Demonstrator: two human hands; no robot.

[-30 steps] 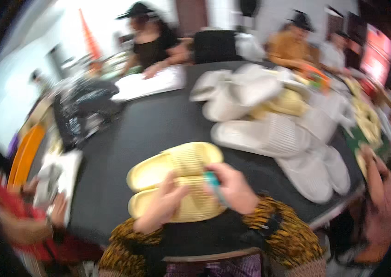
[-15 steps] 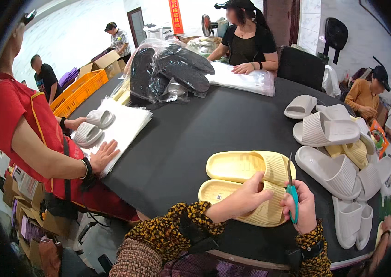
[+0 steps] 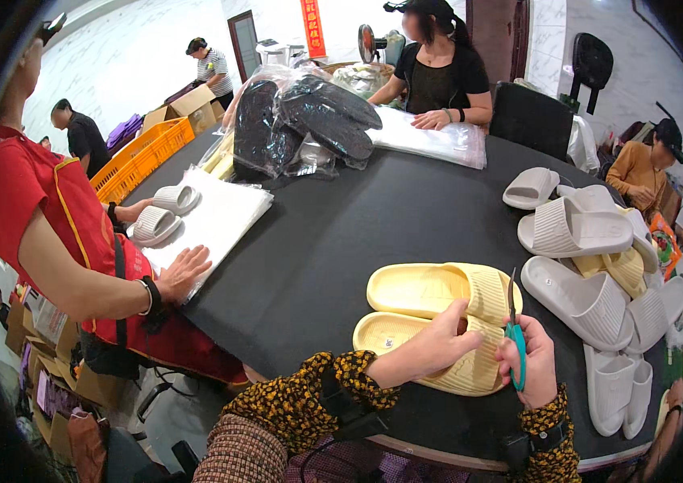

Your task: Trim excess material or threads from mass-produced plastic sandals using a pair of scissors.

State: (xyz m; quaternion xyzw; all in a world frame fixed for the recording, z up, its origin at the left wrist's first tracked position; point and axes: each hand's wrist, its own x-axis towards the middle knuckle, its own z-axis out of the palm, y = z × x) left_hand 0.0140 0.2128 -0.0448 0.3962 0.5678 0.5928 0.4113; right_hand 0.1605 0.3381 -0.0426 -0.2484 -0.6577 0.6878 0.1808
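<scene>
We are seeing a pair of yellow slides (image 3: 422, 290) lying side by side on the black table (image 3: 309, 266), toes pointing right. Compared with half a second ago, hands and slides are keeping the same arrangement; compared with the blurred view a second ago, the pair is showing farther right. Moulded and matte, both are wearing ribbed straps over smooth, rounded footbeds. Our left hand (image 3: 430, 346) is resting half open on the near slide, thumb and forefinger spread; whether it is gripping, we cannot tell. Our right hand (image 3: 538, 358) is curling round teal-handled scissors (image 3: 514, 332), their slim dark blades pointing away from us at the slides' toe end. Right of the yellow slides, ribbed grey slides (image 3: 571, 290) are lying heaped. Beyond them to the left, glossy clear plastic is wrapping black footwear (image 3: 321, 117). Left of the yellow slides, a co-worker in red (image 3: 92, 233) is touching thin white sheets (image 3: 225, 209).
</scene>
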